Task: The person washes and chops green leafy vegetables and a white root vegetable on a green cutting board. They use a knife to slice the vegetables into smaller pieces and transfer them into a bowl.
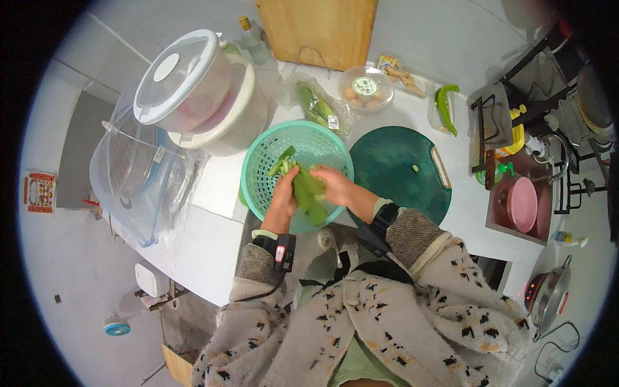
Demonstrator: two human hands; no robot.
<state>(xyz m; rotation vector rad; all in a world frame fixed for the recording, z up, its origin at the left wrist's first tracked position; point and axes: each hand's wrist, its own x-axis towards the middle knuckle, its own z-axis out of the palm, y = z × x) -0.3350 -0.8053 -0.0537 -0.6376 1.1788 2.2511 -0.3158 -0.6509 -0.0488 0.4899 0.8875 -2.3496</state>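
Observation:
Leafy greens point(308, 196) are held over a turquoise plastic colander point(261, 145). My left hand point(284, 197) grips their stems from the left, thumb uppermost. On the other side, my right hand point(338, 186) has its fingers closed on the leaves. Pale cut stems point up and left, while broad leaves hang toward the colander's near rim. Just right of the colander lies a round dark green cutting board point(391, 169) with a small pale scrap point(415, 168) on it. A bag of green vegetables point(316, 104) rests behind the colander.
Stacked lidded tubs point(193, 87) and a mesh food cover point(130, 179) stand left. Toward the wall are a wooden board point(316, 31), eggs in a plastic container point(366, 92), ginger point(406, 80) and green peppers point(445, 109). A pink basin point(522, 205) sits in the sink point(498, 213) at right.

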